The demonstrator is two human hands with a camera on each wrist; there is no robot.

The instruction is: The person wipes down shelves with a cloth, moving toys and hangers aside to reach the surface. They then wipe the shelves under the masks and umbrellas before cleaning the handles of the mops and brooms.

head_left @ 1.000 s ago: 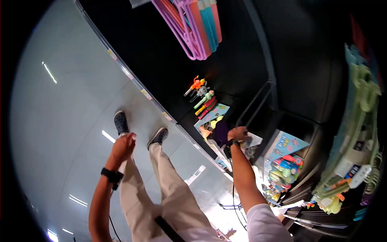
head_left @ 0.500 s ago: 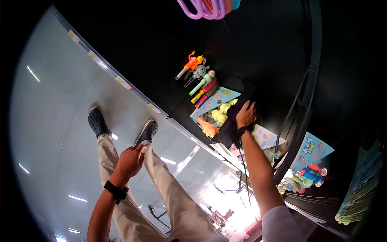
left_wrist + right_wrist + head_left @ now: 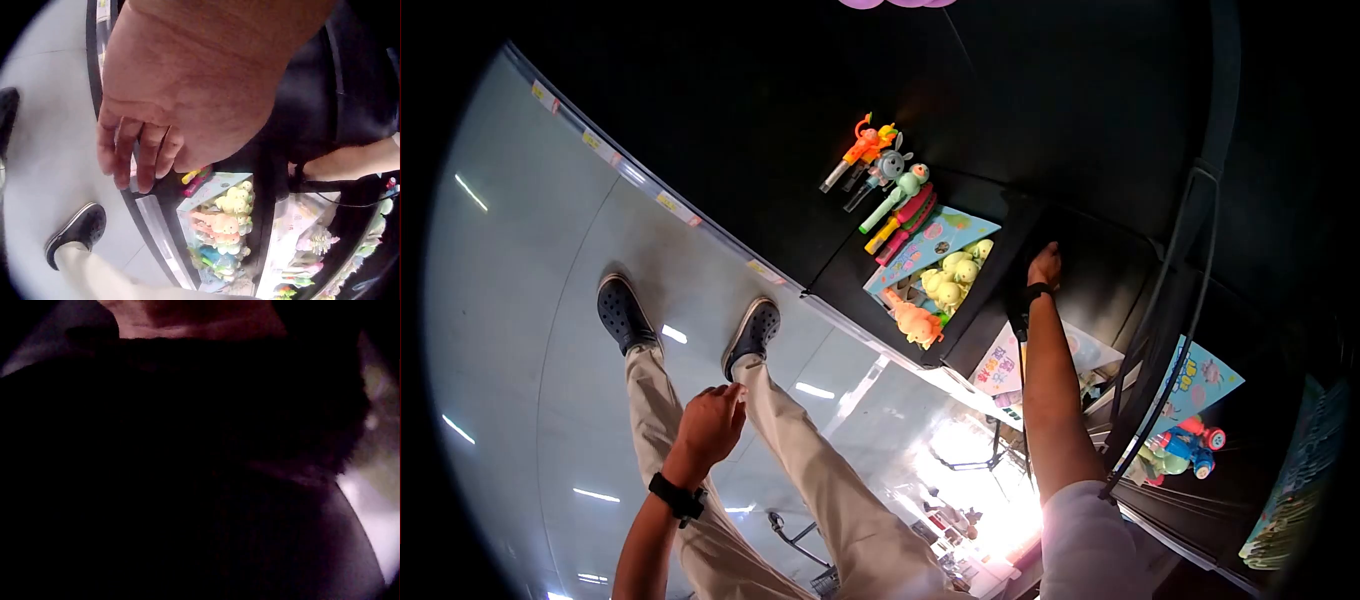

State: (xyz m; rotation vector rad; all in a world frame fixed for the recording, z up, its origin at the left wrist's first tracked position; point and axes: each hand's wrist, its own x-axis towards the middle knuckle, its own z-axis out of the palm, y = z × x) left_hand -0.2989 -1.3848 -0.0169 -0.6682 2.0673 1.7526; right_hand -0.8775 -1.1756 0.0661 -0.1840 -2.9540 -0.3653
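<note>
One dark, fuzzy-edged thing (image 3: 187, 475) fills most of the right wrist view, below a strip of skin at the top edge; in the head view it cannot be told apart from the black surfaces around it. The right hand (image 3: 1046, 265) is right of centre in the head view, low over a black shelf (image 3: 780, 130). Its fingers are too dim to read, so whether they grip the fuzzy-edged thing cannot be told. The left hand (image 3: 710, 422) hangs over the floor (image 3: 540, 330) at lower left, well apart from the right, fingers loosely bent and holding nothing.

Left of the right hand, a display box with a blue triangular panel (image 3: 935, 243) bears yellow figures (image 3: 950, 280) and an orange figure (image 3: 915, 325). Just above the box, a slanting row of handled toys (image 3: 890, 185) lies on the shelf. Below the right hand, a pink and white card (image 3: 998, 368) stands beside the forearm.

Farther right are a blue printed card (image 3: 1200, 380) and, under it, a red and blue toy (image 3: 1200, 445); green items (image 3: 1290, 490) bunch at the lower right. Purple loops (image 3: 900, 3) show at the top edge. Price labels (image 3: 678, 208) line the shelf's front edge, and two dark shoes (image 3: 624, 312) rest on the floor at left.
</note>
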